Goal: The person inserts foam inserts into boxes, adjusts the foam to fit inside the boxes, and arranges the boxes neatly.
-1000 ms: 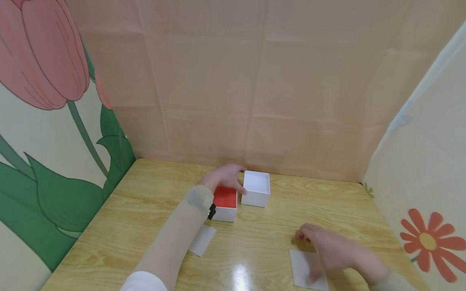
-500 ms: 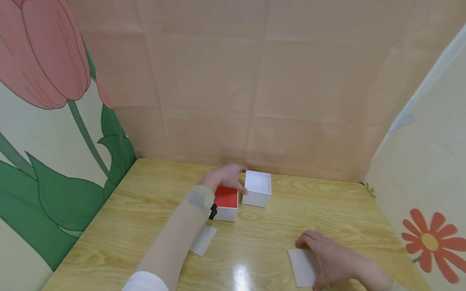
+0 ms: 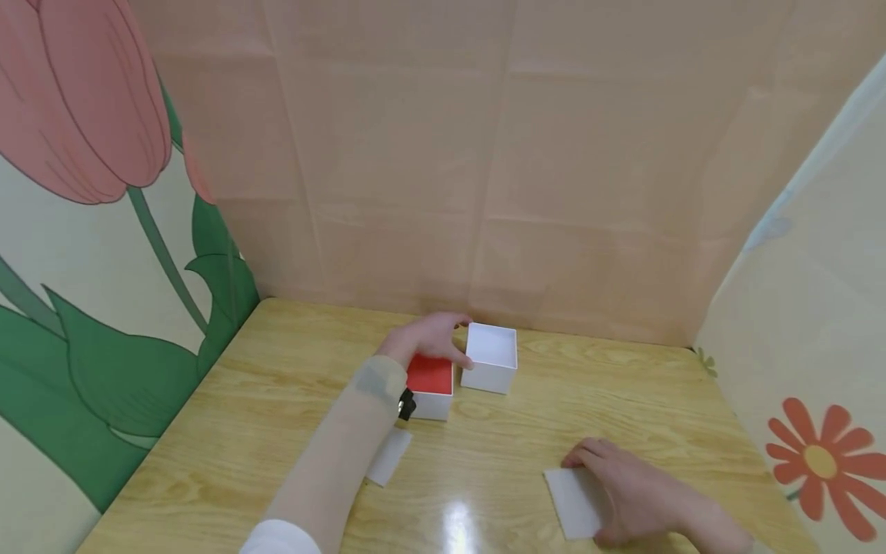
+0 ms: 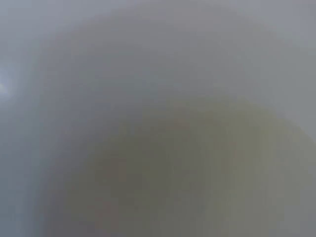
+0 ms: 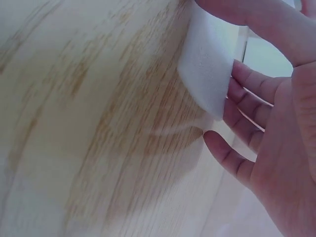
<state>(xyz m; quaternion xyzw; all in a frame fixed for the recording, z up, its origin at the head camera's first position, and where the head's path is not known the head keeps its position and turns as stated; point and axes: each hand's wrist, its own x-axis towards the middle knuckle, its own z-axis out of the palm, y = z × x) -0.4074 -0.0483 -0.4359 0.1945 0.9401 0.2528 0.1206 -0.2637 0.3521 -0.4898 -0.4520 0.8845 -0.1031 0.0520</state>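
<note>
Right hand (image 3: 633, 496) at lower right pinches a white card (image 5: 210, 66), lifting its edge off the desk (image 3: 277, 400). Left hand (image 3: 425, 338), centre frame, curls its fingers over the red-lined box (image 3: 429, 388) beside the white box (image 3: 490, 358).

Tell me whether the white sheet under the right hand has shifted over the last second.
Yes. The white sheet has slid a little left and away from the table's near edge, toward the white boxes; the right hand is lifting it.

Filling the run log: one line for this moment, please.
left hand: rests on red-lined box | right hand: lifting white sheet off table | white box: open
</note>
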